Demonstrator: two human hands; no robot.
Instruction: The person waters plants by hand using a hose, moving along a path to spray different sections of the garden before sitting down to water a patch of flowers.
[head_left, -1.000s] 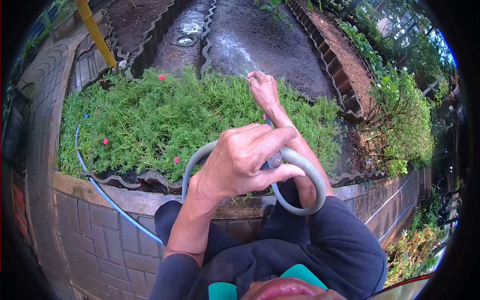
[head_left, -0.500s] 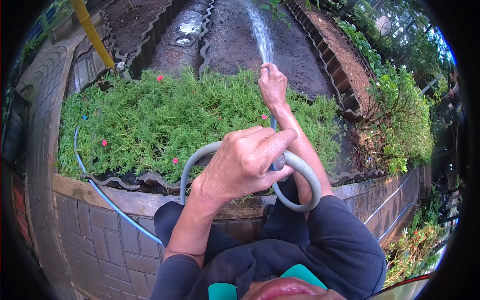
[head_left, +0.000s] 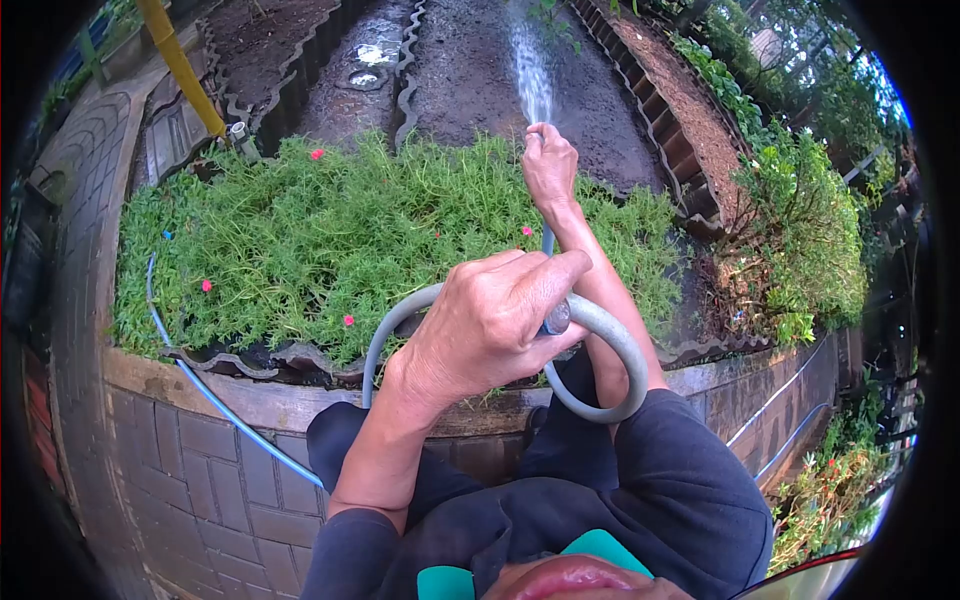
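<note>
Head view: left hand (head_left: 490,325) and right hand (head_left: 550,165), both tight around grey hose (head_left: 612,333).

No legible text anywhere.

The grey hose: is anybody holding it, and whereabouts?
Yes, both hands. The right hand grips the grey hose at its spraying end, out over the plants; the left hand clasps a looped bend nearer the camera.
</note>
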